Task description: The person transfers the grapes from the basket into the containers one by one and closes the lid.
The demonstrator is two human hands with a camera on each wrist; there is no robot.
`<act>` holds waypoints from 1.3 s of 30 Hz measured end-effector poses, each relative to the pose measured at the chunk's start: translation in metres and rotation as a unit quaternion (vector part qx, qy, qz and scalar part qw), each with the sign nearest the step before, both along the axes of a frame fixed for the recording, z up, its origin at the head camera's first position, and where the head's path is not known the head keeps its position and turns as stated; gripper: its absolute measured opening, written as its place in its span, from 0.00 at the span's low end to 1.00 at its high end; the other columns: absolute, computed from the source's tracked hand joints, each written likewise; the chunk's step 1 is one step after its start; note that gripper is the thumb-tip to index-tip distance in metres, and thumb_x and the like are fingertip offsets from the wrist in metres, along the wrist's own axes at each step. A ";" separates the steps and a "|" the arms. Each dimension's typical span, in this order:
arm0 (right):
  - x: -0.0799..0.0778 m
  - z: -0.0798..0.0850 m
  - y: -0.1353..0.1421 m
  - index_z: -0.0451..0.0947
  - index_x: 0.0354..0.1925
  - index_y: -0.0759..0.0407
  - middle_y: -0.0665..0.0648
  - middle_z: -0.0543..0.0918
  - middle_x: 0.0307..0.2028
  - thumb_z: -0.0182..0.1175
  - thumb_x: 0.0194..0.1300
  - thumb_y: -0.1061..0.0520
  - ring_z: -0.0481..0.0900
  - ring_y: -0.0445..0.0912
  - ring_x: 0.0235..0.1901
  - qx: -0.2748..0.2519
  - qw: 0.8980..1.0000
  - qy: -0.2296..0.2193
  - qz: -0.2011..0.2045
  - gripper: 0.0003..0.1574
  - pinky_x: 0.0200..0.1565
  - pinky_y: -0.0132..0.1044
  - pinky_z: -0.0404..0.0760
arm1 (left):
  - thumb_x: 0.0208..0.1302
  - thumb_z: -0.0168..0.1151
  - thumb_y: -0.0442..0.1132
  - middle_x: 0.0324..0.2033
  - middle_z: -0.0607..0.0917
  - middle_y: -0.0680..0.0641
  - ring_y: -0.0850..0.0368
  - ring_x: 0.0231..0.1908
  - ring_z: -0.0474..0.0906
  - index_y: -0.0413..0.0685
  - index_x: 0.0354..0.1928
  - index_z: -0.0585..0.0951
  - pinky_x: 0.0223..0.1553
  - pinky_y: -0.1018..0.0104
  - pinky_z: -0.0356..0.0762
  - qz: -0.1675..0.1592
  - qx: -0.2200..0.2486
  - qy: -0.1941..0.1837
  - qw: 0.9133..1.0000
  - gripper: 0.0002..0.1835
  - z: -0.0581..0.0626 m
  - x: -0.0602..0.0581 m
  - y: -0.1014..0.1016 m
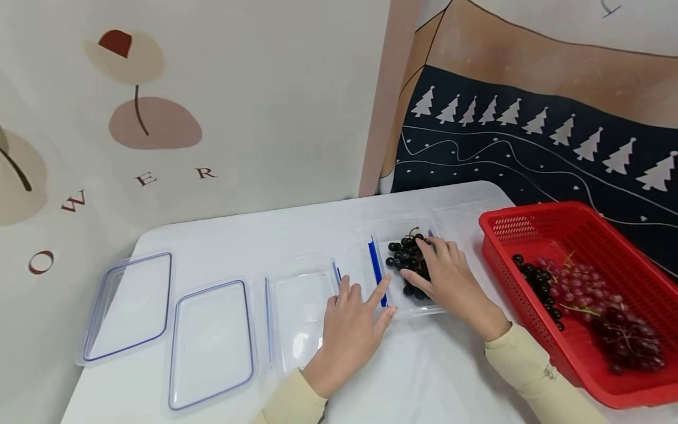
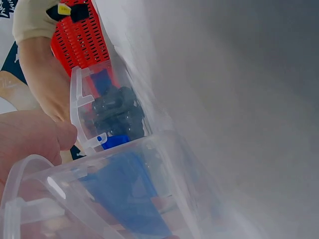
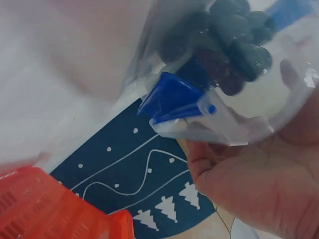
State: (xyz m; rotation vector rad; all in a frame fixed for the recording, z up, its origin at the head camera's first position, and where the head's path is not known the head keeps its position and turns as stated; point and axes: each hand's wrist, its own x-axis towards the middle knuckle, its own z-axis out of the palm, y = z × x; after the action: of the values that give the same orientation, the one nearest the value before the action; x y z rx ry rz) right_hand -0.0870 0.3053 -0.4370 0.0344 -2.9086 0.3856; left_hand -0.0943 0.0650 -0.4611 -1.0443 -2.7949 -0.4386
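Note:
In the head view, a bunch of black grapes [image 1: 405, 257] lies in a clear plastic container [image 1: 410, 306] with blue side clips. My right hand [image 1: 450, 274] rests over the bunch's right side, thumb and index finger spread apart against the grapes; its other fingertips are hidden. Nearer the middle, my left hand [image 1: 352, 324] is over the right edge of a second clear container [image 1: 302, 294], fingers spread, holding nothing. In the left wrist view, this container's wall [image 2: 164, 149] is close below the hand. The right wrist view shows grapes [image 3: 232, 45] through the plastic.
On the right stands a red plastic basket [image 1: 489, 247] with red grapes [image 1: 580, 285], black grapes [image 1: 535, 282] and a darker bunch [image 1: 627, 341]. Two clear lids with blue seals, a nearer lid [image 1: 212, 347] and a farther lid [image 1: 129, 309], lie left on the white table [image 1: 439, 377].

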 end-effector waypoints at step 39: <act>0.102 0.088 0.049 0.54 0.84 0.65 0.74 0.65 0.74 0.63 0.81 0.56 0.74 0.71 0.62 -0.209 0.976 0.024 -0.058 0.45 0.44 0.15 0.72 | 0.85 0.51 0.63 0.66 0.79 0.26 0.24 0.75 0.65 0.60 0.84 0.70 0.58 0.34 0.78 0.001 0.042 -0.012 0.999 0.34 -0.002 -0.002 -0.003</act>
State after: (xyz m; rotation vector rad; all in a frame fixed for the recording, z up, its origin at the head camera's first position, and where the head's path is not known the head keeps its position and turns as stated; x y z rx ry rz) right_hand 0.0153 0.3538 -0.3486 -0.1863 -2.7040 0.9489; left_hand -0.0963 0.0616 -0.4636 -1.0261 -2.7714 -0.5679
